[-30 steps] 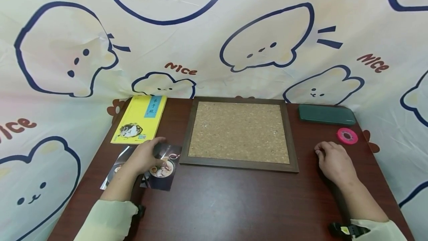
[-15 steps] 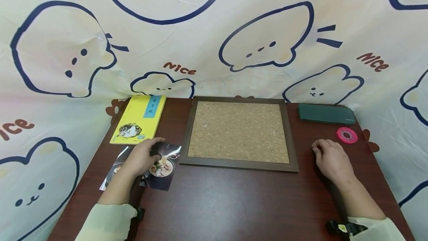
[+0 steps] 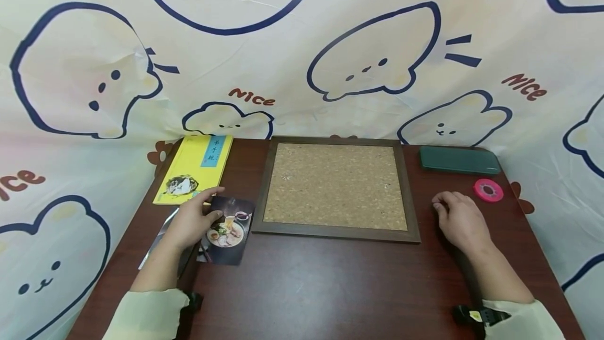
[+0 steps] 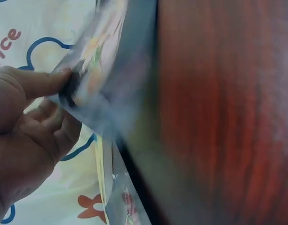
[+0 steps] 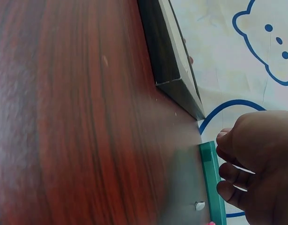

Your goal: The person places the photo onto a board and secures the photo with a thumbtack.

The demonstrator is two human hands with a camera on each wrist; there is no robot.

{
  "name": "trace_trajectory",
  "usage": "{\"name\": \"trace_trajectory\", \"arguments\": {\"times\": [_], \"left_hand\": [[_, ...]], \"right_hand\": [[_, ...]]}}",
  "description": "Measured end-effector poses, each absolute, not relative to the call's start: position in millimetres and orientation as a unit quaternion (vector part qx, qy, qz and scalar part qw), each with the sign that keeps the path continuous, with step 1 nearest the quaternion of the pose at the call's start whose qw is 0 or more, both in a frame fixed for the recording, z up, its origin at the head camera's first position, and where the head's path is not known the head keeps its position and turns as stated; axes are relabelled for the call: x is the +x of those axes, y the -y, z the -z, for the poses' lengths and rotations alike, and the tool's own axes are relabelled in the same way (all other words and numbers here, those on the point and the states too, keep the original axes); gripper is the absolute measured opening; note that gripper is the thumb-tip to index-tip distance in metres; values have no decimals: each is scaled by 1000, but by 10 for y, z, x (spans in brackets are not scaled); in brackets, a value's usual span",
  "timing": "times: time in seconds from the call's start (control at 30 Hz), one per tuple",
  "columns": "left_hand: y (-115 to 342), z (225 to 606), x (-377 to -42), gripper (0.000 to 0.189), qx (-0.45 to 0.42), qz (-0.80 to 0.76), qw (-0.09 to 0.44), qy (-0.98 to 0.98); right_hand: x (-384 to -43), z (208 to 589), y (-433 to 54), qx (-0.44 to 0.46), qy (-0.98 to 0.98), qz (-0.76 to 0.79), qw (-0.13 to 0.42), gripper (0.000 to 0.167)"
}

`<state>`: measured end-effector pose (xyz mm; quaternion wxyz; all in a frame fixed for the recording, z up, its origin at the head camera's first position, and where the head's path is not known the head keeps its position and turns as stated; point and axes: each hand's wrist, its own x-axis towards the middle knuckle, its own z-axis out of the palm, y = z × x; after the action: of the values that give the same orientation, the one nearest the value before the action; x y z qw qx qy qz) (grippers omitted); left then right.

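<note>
My left hand (image 3: 187,223) pinches a glossy photo print of a bowl of food (image 3: 226,233) by its left edge. In the left wrist view the thumb presses on the print (image 4: 99,58), which is tilted up and bent near the grip. Another print (image 4: 127,206) lies lower in that view; in the head view my forearm covers most of it. My right hand (image 3: 462,223) holds nothing and is loosely curled over the right of the table. Between the hands lies a cork board in a brown wooden frame (image 3: 330,230).
A yellow book (image 3: 195,156) lies at the back left, just beyond the left hand. At the back right are a dark green case (image 3: 460,160) and a pink ring-shaped disc (image 3: 488,190). A patterned cloth (image 3: 292,67) closes off the table's back and sides.
My left hand has risen slightly and moved left, lifting the print's left side. The right hand has drifted a little left, still holding nothing. The cork board stays in place.
</note>
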<state>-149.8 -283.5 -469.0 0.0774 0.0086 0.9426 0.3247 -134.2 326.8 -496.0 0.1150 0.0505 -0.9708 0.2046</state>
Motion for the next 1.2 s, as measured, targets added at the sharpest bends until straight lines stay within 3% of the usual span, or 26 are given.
{"name": "trace_trajectory", "arguments": {"times": [0.23,0.53,1.2], "left_hand": [[2847,4652,-1500,58,-1,-367,92,-926],[2857,4576,-1536,29,3,-373,84,-924],[2596,4453,-1779,51,21,-443,123,-888]], "right_hand": [[-1397,4946,-3193,52,969,-211,117,5],[-1450,4923,-3114,54,967,-222,112,7],[-1614,4864,-2912,42,963,-245,104,9]]}}
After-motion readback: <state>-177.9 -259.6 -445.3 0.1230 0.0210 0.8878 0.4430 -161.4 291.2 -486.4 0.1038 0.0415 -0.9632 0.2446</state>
